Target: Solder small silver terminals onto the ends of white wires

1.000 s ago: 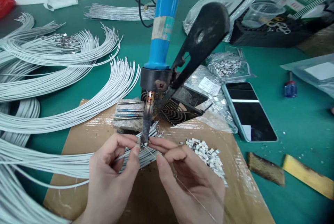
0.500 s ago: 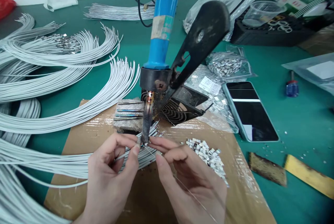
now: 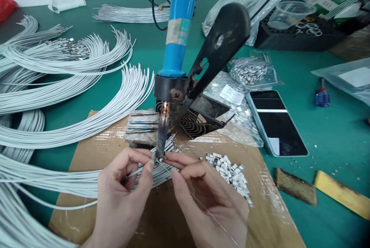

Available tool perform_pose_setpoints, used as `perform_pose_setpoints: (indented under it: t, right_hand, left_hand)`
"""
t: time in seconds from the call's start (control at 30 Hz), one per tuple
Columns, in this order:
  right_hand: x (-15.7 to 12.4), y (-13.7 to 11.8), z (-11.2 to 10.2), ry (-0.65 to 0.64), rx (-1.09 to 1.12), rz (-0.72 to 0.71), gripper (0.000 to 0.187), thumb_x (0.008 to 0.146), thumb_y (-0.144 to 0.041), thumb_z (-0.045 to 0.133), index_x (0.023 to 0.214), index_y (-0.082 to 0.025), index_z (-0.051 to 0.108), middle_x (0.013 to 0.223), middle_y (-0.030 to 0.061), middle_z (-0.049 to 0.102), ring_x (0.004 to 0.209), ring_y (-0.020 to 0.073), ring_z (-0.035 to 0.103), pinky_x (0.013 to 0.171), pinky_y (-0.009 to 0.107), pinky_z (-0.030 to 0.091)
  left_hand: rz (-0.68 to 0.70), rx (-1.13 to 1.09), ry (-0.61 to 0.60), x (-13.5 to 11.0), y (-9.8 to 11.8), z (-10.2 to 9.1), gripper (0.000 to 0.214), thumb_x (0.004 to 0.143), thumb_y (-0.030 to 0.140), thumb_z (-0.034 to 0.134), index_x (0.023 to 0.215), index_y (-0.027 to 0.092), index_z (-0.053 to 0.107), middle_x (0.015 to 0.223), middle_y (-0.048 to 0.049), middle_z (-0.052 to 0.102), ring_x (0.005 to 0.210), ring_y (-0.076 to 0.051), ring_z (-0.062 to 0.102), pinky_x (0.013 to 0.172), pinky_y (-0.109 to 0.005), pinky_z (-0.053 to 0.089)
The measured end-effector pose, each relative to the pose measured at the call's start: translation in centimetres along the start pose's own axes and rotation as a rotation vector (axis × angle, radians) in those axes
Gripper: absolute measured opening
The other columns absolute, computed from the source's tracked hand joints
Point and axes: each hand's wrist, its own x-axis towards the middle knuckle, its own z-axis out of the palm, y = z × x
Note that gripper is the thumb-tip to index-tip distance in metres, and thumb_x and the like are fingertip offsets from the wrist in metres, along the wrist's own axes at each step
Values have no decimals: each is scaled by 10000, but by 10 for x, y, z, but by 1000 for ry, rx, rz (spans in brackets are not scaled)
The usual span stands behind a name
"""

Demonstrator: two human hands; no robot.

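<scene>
A blue-handled soldering iron [image 3: 177,47] is clamped in a black stand, its dark tip [image 3: 161,146] pointing down between my fingertips. My left hand [image 3: 125,192] is closed, thumb and forefinger pinching the end of a white cable [image 3: 133,173] beside the tip. Thin solder wire [image 3: 215,217] runs up across the palm of my right hand [image 3: 212,198] and is pinched between its fingers, its end at the tip. The tiny joint under the tip is mostly hidden by fingers. Right of my right hand lies a pile of small white-and-metal pieces [image 3: 228,171].
Bundles of white cables [image 3: 72,134] curve in from the left. Cardboard [image 3: 170,221] lies under my hands. Behind are a grey block with metal rods [image 3: 141,124] and a small black fan [image 3: 193,121]. A phone [image 3: 281,124], screwdriver [image 3: 322,96] and sponge strips [image 3: 342,192] lie right.
Both hands stay almost in place at the iron's tip. The right hand has shifted very slightly left, and the whole view has moved a little.
</scene>
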Motion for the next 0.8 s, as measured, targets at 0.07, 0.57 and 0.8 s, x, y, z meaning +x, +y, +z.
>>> perform_pose_setpoints:
  t: [0.07,0.57,0.8]
  right_hand:
    - [0,0,0,6,-16,-12,227,922,-189,733,709,-236,671,1037,54,846,978,203,820,824,249,654]
    - [1,0,-2,0,-67,-36,214,922,-199,736,721,-249,682,1043,34,850,991,200,811,880,272,627]
    - [1,2,-1,12,-52,-38,227,920,-191,738,708,-250,681,1034,26,850,976,182,808,850,237,624]
  left_hand:
    - [-2,9,-3,0,0,0,128,789,232,764,687,216,687,838,-23,773,624,-135,648,437,-196,375]
    - [4,-5,-3,0,-1,0,139,812,227,751,686,220,694,844,-10,769,577,-109,606,464,-193,396]
    - [-15,-61,-7,-2,-2,2,138,836,219,739,703,232,703,816,23,754,603,-91,637,532,-163,457]
